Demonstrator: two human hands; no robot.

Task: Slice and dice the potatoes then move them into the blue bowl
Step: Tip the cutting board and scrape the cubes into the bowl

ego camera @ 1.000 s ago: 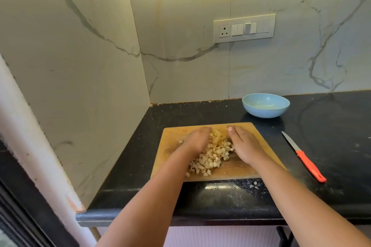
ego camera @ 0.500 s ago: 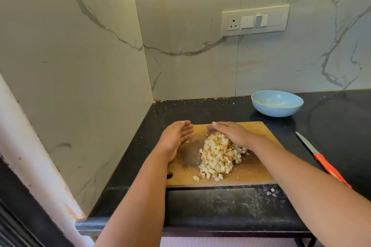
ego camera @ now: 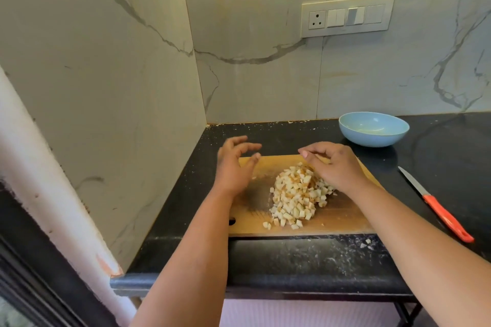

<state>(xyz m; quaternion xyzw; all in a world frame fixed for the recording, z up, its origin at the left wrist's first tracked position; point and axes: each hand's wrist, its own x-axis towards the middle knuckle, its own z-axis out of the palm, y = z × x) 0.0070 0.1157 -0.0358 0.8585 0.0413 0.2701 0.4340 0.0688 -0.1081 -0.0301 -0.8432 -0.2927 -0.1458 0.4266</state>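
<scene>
A heap of diced potato cubes [ego camera: 295, 194] lies in the middle of the wooden cutting board [ego camera: 342, 216]. My left hand [ego camera: 233, 164] hovers over the board's left end, fingers spread and loosely bent, holding nothing. My right hand [ego camera: 332, 164] rests against the right side of the heap with its fingers curved over the top of the cubes. The blue bowl [ego camera: 373, 129] stands on the black counter behind the board to the right, with nothing in it.
A knife with an orange handle [ego camera: 438, 206] lies on the counter right of the board. A few potato bits [ego camera: 366, 243] sit near the counter's front edge. Marble walls close the left and back; a switch panel [ego camera: 346, 16] is on the back wall.
Both hands had pushed the cubes together into a heap. The left hand has since lifted off the board and away to the left; the right hand stays at the heap.
</scene>
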